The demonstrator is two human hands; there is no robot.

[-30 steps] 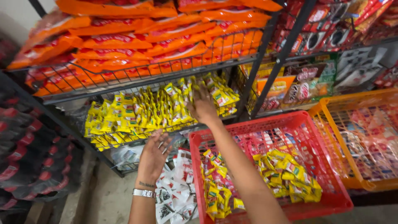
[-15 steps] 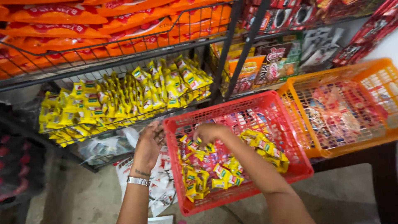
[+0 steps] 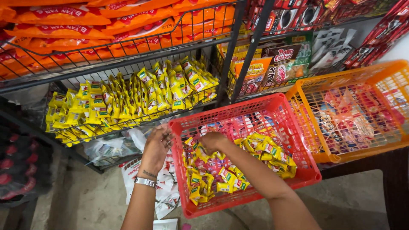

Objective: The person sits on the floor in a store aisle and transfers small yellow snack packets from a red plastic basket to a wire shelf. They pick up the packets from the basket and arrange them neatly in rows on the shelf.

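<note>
A red plastic basket (image 3: 294, 127) holds several small yellow snack packets (image 3: 268, 153). My right hand (image 3: 211, 141) is inside the basket, fingers closed on a bunch of the yellow packets (image 3: 197, 150). My left hand (image 3: 156, 145), with a silver watch at the wrist, grips the basket's left rim. Rows of the same yellow packets (image 3: 128, 102) stand on the wire shelf (image 3: 76, 72) just above and behind.
An orange basket (image 3: 358, 76) of wrapped goods stands to the right. Orange bags (image 3: 85, 25) fill the upper shelf. Boxed snacks (image 3: 272, 64) sit behind black rack posts. White packets (image 3: 164, 191) lie on the floor; dark bottles (image 3: 17, 170) stand at the left.
One second ago my right hand was up at the shelf's yellow packets; it came down into the red basket and closed on packets. My left hand moved onto the basket rim.
</note>
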